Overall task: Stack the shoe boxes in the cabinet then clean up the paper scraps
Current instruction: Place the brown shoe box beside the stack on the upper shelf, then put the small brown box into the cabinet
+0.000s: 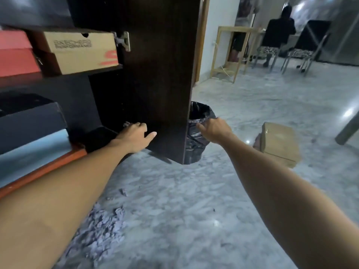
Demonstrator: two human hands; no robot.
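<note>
Bin [196,136] half hidden behind door [161,74]

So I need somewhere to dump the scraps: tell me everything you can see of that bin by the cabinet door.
The bin is small and dark, lined with a crinkled, glossy black plastic bag folded over its rim. It stands upright on the marble floor, partly hidden behind the open cabinet door. Its mouth is open; the contents cannot be seen. The right hand reaches to its rim and seems to touch the bag.
</note>
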